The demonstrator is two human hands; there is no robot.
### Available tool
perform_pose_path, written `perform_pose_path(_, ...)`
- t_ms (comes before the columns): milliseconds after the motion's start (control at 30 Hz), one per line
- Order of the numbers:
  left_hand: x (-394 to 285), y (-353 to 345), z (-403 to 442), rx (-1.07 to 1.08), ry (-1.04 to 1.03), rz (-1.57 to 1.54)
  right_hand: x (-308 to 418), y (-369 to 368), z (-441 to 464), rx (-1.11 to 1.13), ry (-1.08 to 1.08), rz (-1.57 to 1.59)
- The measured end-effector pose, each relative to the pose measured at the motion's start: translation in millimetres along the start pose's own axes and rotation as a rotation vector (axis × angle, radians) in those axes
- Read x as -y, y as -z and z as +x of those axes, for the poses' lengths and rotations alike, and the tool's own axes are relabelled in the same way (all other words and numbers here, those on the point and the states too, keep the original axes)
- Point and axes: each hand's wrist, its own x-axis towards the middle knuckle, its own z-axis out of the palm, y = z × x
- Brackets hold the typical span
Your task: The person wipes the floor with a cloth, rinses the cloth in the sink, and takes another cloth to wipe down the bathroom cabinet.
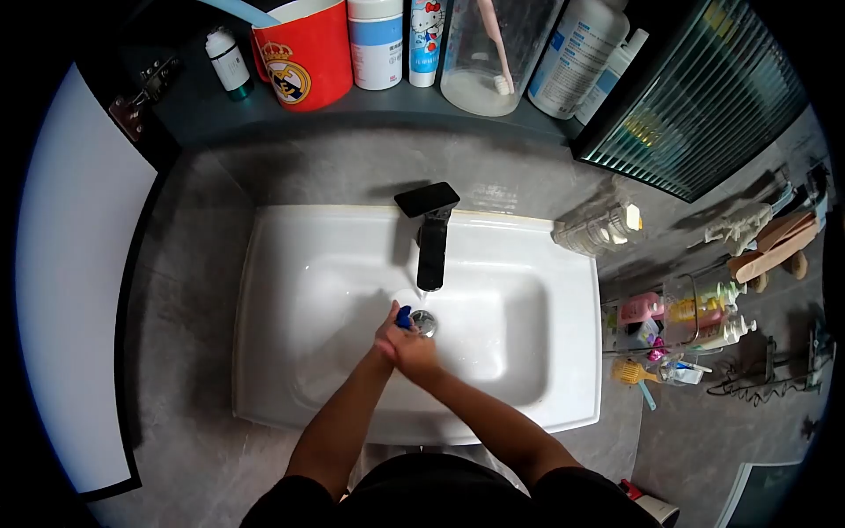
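My two hands meet over the white sink, just below the black faucet. A small dark blue object pokes out between the fingers; its kind cannot be made out. My left hand is closed against one side of it. Pressed up to the left, my right hand is closed around the same spot, its fingers partly hidden. A pale rounded shape lies just beyond the blue object, under the spout, too indistinct to name. The metal drain shows right beside the fingers.
Above the sink, a shelf carries a red mug, a white-and-blue jar, a toothpaste tube, a clear cup with a toothbrush, and bottles. A glass container stands on the sink's back right corner. Toiletries hang at right.
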Motion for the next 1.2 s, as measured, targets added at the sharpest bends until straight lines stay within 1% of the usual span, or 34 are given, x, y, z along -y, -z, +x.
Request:
perform_pose_path(33,3.9,-5.2,-0.2,-0.054,-0.073,0.097,-3.7,13.2,7.2,-0.013,0.046,-0.13)
perform_pose_path(133,23.1,-37.8,-4.6,-0.216,-0.29,0.388,-34.5,18.7,24.1,0.164,-0.288,-0.17)
perform_pose_path(167,32.6,-73.1,-18.0,-0.324,-0.362,0.417,-57.1,11.8,23.6,0.132,-0.349,-0.184)
perform_pose_path(200,31.5,-77.2,-17.8,-0.341,-0.331,0.451,-77.8,8.9,23.2,0.099,-0.409,-0.2)
perform_pose_path(233,29.6,-78.3,-18.3,-0.36,-0.3,0.485,-77.7,21.4,25.8,0.109,-0.52,-0.174)
perform_pose_path(267,27.0,-79.2,-19.4,-0.378,-0.269,0.522,-83.9,23.1,24.0,0.037,-0.53,-0.135)
perform_pose_path(300,19.4,-76.3,-24.1,-0.295,-0.271,0.432,-94.3,26.2,22.0,0.017,-0.547,0.009)
perform_pose_path(333,15.4,-77.0,-28.2,-0.247,-0.346,0.434,-110.5,26.5,18.7,-0.003,-0.563,0.152)
perform_pose_path(367,12.4,-77.4,-32.7,-0.198,-0.419,0.438,-124.5,25.2,13.3,0.091,-0.582,0.463)
perform_pose_path(400,7.7,-75.7,-37.5,-0.15,-0.491,0.442,-124.6,31.6,10.6,0.208,-0.568,0.593)
perform_pose_path(433,0.9,-64.1,-38.6,-0.008,-0.514,0.56,-118.2,41.8,8.7,0.326,-0.552,0.721)
perform_pose_path(467,0.1,-54.7,-34.7,0.026,-0.502,0.555,-110.5,50.3,7.1,0.445,-0.533,0.849)
perform_pose_path(500,0.1,-60.8,-39.0,0.061,-0.49,0.55,-98.6,49.8,9.9,0.358,-0.478,0.682)
perform_pose_path(533,0.2,-72.0,-46.1,0.097,-0.478,0.545,-87.7,53.6,14.7,0.369,-0.521,0.767)
perform_pose_path(567,4.8,-102.9,-65.3,0.033,-0.37,0.49,-77.1,58.4,21.0,0.381,-0.564,0.853)
perform_pose_path(600,6.2,-102.5,-62.0,0.046,-0.378,0.513,-71.2,59.9,24.7,0.393,-0.606,0.939)
perform_pose_path(633,6.6,-100.7,-57.9,0.058,-0.386,0.537,-82.0,44.2,24.3,0.371,-0.461,0.979)
perform_pose_path(667,7.0,-98.9,-54.7,0.072,-0.394,0.561,-93.4,32.4,19.8,0.279,-0.468,1.001)
perform_pose_path(733,4.9,-95.6,-52.3,-0.016,-0.506,0.892,-84.4,38.0,26.7,0.093,-0.478,1.038)
perform_pose_path(800,-6.0,-91.2,-47.4,-0.092,-0.575,1.271,-82.4,48.1,25.9,0.069,-0.448,1.053)
perform_pose_path(833,-5.7,-95.8,-49.3,-0.128,-0.622,1.256,-83.5,51.4,26.9,0.053,-0.432,1.079)
perform_pose_path(867,-7.7,-95.3,-47.4,-0.1,-0.612,1.215,-84.8,55.2,27.7,0.037,-0.416,1.103)
perform_pose_path(933,-13.1,-98.8,-47.4,-0.045,-0.592,1.135,-86.3,63.4,30.1,0.01,-0.459,1.16)
perform_pose_path(967,-13.2,-99.2,-48.9,-0.03,-0.619,1.107,-86.3,66.3,31.6,-0.003,-0.481,1.191)
perform_pose_path(1067,-14.1,-109.4,-50.7,-0.002,-0.681,1.176,-88.2,73.8,37.4,0.004,-0.507,1.235)
perform_pose_path(1167,-4.7,-119.9,-47.2,-0.063,-0.685,1.191,-83.2,83.8,42.8,0.084,-0.525,1.236)
perform_pose_path(1200,-6.7,-118.6,-46.2,-0.104,-0.665,1.259,-77.6,89.2,44.3,0.092,-0.508,1.205)
